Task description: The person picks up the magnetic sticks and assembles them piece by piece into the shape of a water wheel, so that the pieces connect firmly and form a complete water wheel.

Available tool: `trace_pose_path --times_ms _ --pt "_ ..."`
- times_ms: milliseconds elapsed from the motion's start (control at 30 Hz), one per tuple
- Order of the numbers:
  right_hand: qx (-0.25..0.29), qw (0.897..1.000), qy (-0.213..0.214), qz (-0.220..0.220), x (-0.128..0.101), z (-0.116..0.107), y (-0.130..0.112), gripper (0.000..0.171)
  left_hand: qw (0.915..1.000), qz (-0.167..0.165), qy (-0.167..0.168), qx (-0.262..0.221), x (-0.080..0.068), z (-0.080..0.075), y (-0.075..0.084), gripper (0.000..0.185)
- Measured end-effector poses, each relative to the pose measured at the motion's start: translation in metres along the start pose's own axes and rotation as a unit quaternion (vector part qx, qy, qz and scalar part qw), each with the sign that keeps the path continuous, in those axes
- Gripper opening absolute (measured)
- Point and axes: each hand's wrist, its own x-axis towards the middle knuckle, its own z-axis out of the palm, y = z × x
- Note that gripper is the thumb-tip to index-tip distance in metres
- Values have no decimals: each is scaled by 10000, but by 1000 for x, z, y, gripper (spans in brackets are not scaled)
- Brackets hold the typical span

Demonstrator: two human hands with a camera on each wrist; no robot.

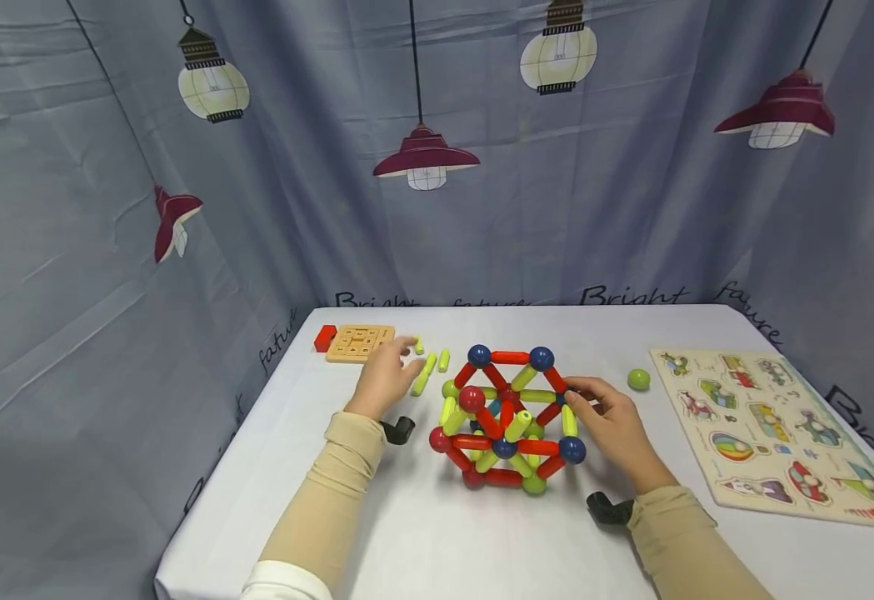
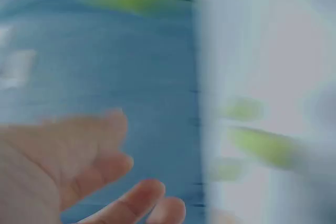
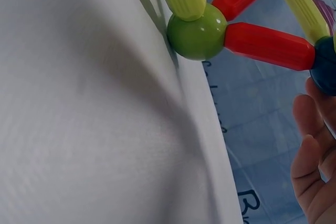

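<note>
Rod-and-ball frame held at the middle of the table

Rod-and-ball frame [image 1: 507, 417], built of red and yellow-green rods joined by blue, red and green balls, is standing near the middle of the table [image 1: 437, 542], and we are steadying it from its right side. Our right hand [image 1: 612, 421] is resting against that side with the fingertips [image 1: 575, 398] curled onto the rods beside a blue ball, so it is gripping the frame lightly. In the right wrist view we are seeing a green ball [image 3: 197, 30] of the frame sitting at the table's surface, a red rod [image 3: 269, 45] running from it to a blue ball, and our fingers just beside that blue ball.

Our left hand [image 1: 386, 379] is hovering over the loose yellow-green rods [image 1: 429, 367] lying toward the far left part of the table, just left of the frame. Its fingers are spread and relaxed, holding nothing; the left wrist view is blurred, yet it is showing straight, open fingers [image 2: 131, 198] with green rods as smears beyond them.

Toward the far left corner we are seeing a wooden tile board [image 1: 359, 342] with a red block [image 1: 325, 337] touching its left end. A loose green ball [image 1: 638, 380] is lying to the right of the frame, and a wooden peg puzzle [image 1: 777, 433] is lying along the right edge.
</note>
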Motion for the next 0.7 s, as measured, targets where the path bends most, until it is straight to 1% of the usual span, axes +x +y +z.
trace_pose_path --times_ms 33,67,100,133,200,233,333,467,600,700 --pt "0 10000 1 21 0 0 1 29 9986 -204 -394 280 1 9 -13 41" --pt "-3 10000 3 22 -1 0 1 28 9959 -292 -709 489 1 19 -24 44" --pt "3 10000 5 18 -2 0 1 28 9927 -311 -955 672 1 28 -34 46" --pt "24 10000 -1 8 -2 1 1 27 9904 -330 -1080 803 0 36 -41 48" --pt "63 10000 -16 -27 -3 2 1 27 9892 -341 -1051 958 0 47 -51 47" --pt "89 10000 -25 -37 -3 3 1 27 9895 -325 -958 1030 0 50 -53 46" --pt "132 9999 -47 -13 -5 5 1 27 9897 -220 -692 1235 -1 56 -55 35" --pt "132 9999 -61 71 -6 6 1 28 9855 -156 -648 1559 -4 57 -48 26" --pt "80 9999 -25 71 -5 4 0 28 9790 -125 -708 1908 -6 57 -39 26" --pt "42 10000 33 27 -3 1 0 28 9735 -26 -728 2169 -6 55 -32 24"
